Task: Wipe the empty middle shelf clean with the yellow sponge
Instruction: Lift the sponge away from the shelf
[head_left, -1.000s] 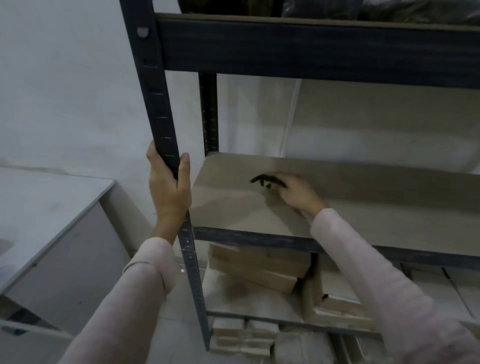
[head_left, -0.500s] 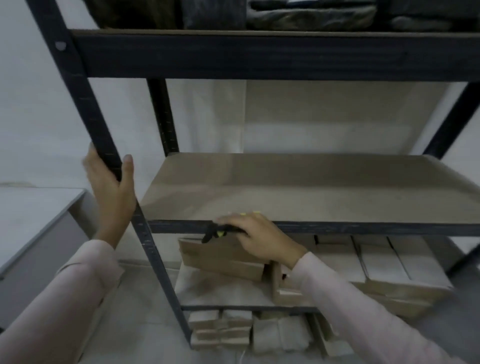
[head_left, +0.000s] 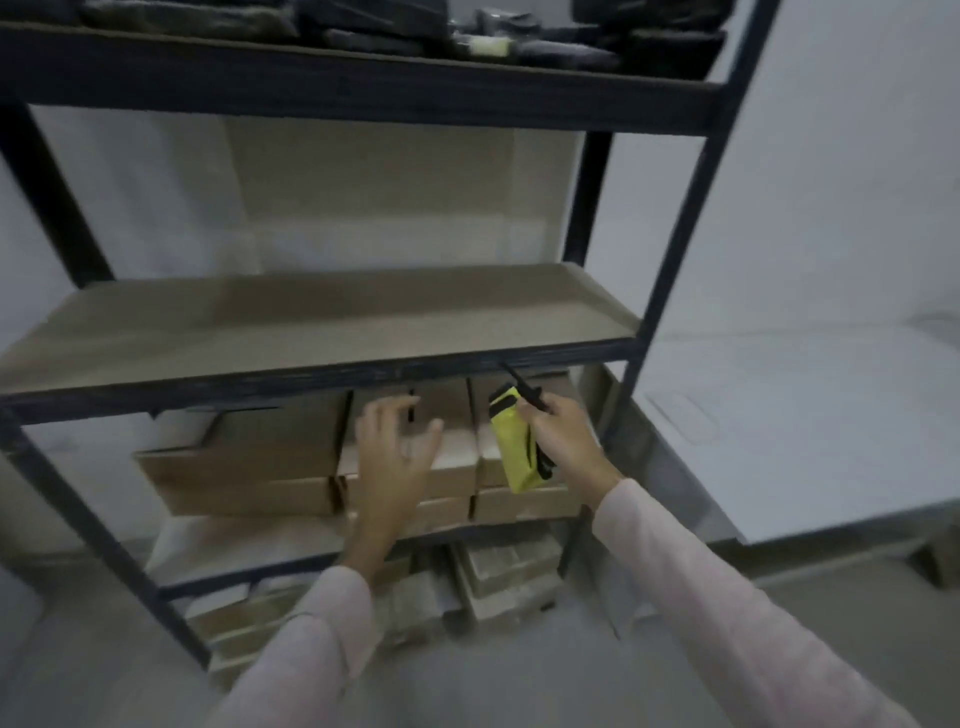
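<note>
Right hand (head_left: 563, 441) in a clenched grip on the flat yellow sponge with black edging (head_left: 514, 447), held just below the front edge of the bare brown middle shelf board (head_left: 311, 332), toward its right corner. Left hand (head_left: 395, 457) released, fingers spread, before stacked cardboard boxes (head_left: 249, 467) on the shelf beneath.

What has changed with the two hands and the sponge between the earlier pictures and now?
The left hand let go of the dark metal shelf post and now hangs open in front of the brown cardboard boxes. The right hand pulled the yellow sponge off the brown middle shelf board, down below its front edge. The board stays bare.
</note>
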